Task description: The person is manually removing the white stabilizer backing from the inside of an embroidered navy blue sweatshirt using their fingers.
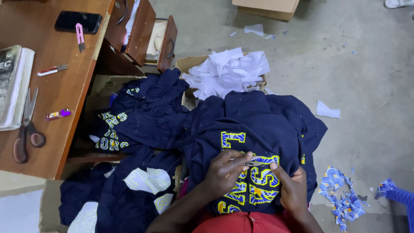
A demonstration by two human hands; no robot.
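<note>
left hand (224, 172) fingers pinch small snips (254, 163) on the navy shirt (254, 129); right hand (293, 190) fingers press the lettering beside them.

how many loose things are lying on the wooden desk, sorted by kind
phone: 1
scissors: 1
book: 1
pink clip-like tool: 1
red and white pen-like tool: 1
small purple item: 1
total: 6
</note>
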